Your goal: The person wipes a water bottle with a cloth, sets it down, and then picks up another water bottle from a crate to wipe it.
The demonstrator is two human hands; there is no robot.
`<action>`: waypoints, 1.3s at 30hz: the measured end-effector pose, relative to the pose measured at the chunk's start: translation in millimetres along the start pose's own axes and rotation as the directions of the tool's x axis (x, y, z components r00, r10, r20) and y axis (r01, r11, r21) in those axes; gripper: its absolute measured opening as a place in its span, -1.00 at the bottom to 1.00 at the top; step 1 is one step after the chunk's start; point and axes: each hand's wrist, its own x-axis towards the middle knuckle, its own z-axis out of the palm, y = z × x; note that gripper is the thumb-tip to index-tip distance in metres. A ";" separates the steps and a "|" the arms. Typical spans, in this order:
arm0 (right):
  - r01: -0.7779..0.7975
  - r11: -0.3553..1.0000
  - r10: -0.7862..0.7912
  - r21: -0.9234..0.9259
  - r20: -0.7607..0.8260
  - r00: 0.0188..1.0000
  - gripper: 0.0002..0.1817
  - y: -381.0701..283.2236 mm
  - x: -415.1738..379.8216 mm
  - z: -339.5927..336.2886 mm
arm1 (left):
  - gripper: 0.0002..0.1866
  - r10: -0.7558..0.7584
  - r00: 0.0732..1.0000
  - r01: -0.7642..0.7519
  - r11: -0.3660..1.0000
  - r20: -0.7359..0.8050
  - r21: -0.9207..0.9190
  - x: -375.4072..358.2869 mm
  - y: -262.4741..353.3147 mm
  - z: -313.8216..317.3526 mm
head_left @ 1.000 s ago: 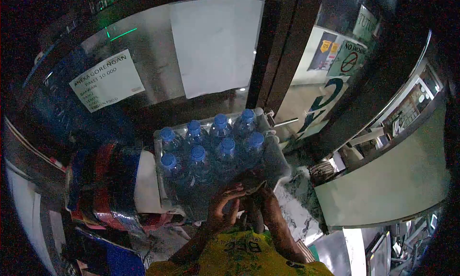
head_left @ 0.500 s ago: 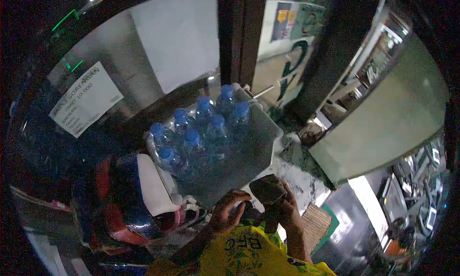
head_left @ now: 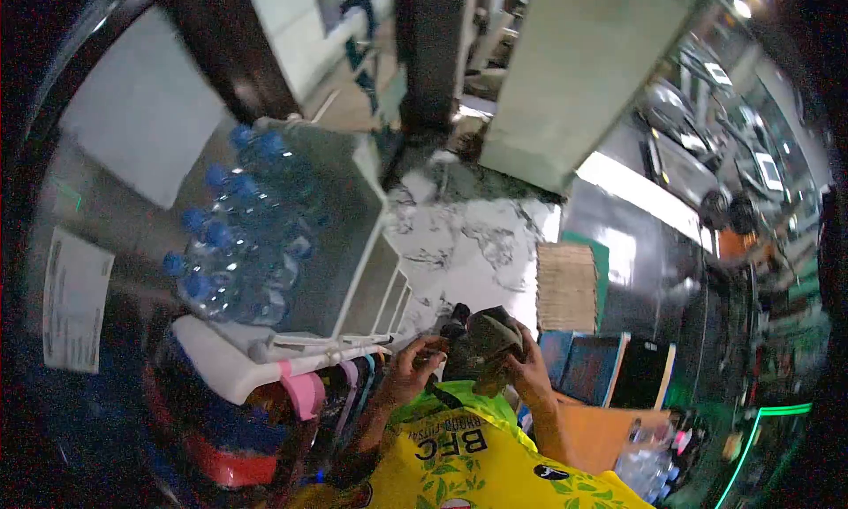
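A dark olive-brown piece that looks like folded cloth (head_left: 491, 334) is in my right hand (head_left: 528, 368), its fingers and thumb closed on the right edge. The lower part hangs in front of my yellow shirt (head_left: 468, 447). My left hand (head_left: 417, 368) is a little to the left of the cloth, fingers loosely curled with a gap to the thumb and nothing seen between them. Close by on that side are clothes on hangers, with a pink garment (head_left: 305, 394) among them.
A grey bin (head_left: 340, 182) holding several blue-capped water bottles (head_left: 238, 235) stands to the left. Marble-patterned floor (head_left: 468, 235) lies ahead. To the right are a cardboard stack (head_left: 567, 286), blue boxes (head_left: 579, 363) and an orange surface (head_left: 587, 429); gym machines (head_left: 707, 129) are farther off.
My view has turned to the right, so the bottles and bin have shifted left. The cloth stays in my right hand, now looser in shape and hanging lower.
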 end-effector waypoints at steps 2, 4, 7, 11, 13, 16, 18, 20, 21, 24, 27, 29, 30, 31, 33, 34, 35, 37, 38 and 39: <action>0.018 0.999 -0.019 -0.028 -0.046 0.999 -0.33 12.9 -22.1 -21.0 | -0.62 -0.024 0.996 0.032 0.996 0.086 -0.085 4.6 1.8 10.4; 0.089 0.992 -0.094 -0.087 -0.053 0.994 -0.37 10.9 -44.2 -35.1 | -0.64 -0.048 0.983 0.078 0.983 0.175 -0.167 8.6 0.9 27.5; 0.070 0.991 -0.103 -0.114 -0.317 0.943 -0.47 1.6 -79.4 -38.5 | -0.67 0.004 0.972 0.079 0.938 0.237 -0.338 18.3 -7.6 56.5; 0.183 0.983 -0.147 0.011 -0.550 0.822 -0.51 34.6 -111.8 -80.4 | -0.72 0.041 0.962 0.084 0.896 0.271 -0.436 32.3 0.5 91.0; 0.194 0.979 -0.114 0.053 -0.650 0.751 -0.54 54.4 -130.9 -102.9 | -0.73 0.034 0.947 0.100 0.914 0.319 -0.393 38.0 13.1 107.9; 0.229 0.956 0.020 0.186 -0.815 0.579 -0.61 37.9 -164.9 -104.4 | -0.76 -0.007 0.923 0.149 0.928 0.384 -0.342 45.4 27.6 143.2; 0.477 0.834 0.001 0.277 -0.865 0.502 -0.60 41.4 -186.7 -115.5 | -0.77 -0.042 0.903 0.161 0.956 0.428 -0.244 47.2 43.7 169.1; 0.535 0.799 0.015 0.273 -0.900 0.436 -0.61 44.1 -214.3 -129.3 | -0.77 -0.045 0.851 0.182 0.960 0.522 -0.214 50.0 43.9 202.0; 0.566 0.778 0.022 0.274 -0.912 0.410 -0.62 44.7 -226.9 -135.8 | -0.77 -0.042 0.816 0.188 0.963 0.577 -0.195 50.9 42.3 219.6; 0.628 0.734 0.108 0.261 -0.957 0.271 -0.63 27.4 -262.6 -143.7 | -0.77 -0.051 0.717 0.190 0.974 0.695 -0.125 52.4 38.3 269.7; 0.693 0.700 0.123 0.172 -0.985 0.120 -0.57 48.9 -296.7 -166.5 | -0.77 -0.079 0.624 0.177 0.983 0.777 -0.042 53.0 32.5 321.3; 0.781 0.612 0.203 0.123 -0.979 -0.005 -0.63 47.1 -315.6 -177.4 | -0.78 -0.092 0.582 0.148 0.989 0.808 0.007 50.9 34.9 356.3; 0.790 0.603 0.215 0.106 -0.976 -0.033 -0.63 52.8 -323.6 -182.7 | -0.78 -0.099 0.554 0.147 0.989 0.826 0.020 49.4 37.9 371.2; 0.803 0.593 0.195 0.053 -0.978 -0.079 -0.61 58.6 -331.8 -190.4 | -0.78 -0.103 0.531 0.089 0.994 0.841 0.065 46.6 43.4 387.3; 0.803 0.597 0.199 -0.003 -0.968 -0.152 -0.56 68.6 -347.9 -203.0 | -0.80 -0.052 0.498 0.075 0.997 0.866 0.017 39.2 39.5 420.3; 0.809 0.588 0.219 -0.007 -0.961 -0.167 -0.56 67.8 -355.4 -207.9 | -0.80 -0.067 0.479 0.074 0.997 0.875 0.036 36.2 39.3 437.0; 0.820 0.572 0.210 -0.026 -0.962 -0.177 -0.55 67.0 -362.9 -210.4 | -0.80 0.007 0.488 0.055 0.998 0.873 -0.039 34.0 40.2 453.4; 0.825 0.560 0.198 -0.068 -0.956 -0.214 -0.53 60.9 -375.3 -213.1 | -0.81 0.087 0.500 0.023 0.993 0.862 -0.113 28.9 37.5 484.2; 0.829 0.554 0.211 -0.073 -0.951 -0.225 -0.53 61.2 -379.5 -214.2 | -0.81 0.078 0.486 0.023 0.995 0.871 -0.102 26.8 36.9 498.5; 0.848 0.526 0.263 -0.071 -0.934 -0.242 -0.53 61.4 -383.6 -217.1 | -0.80 0.064 0.451 -0.003 0.998 0.890 -0.070 24.9 37.2 512.8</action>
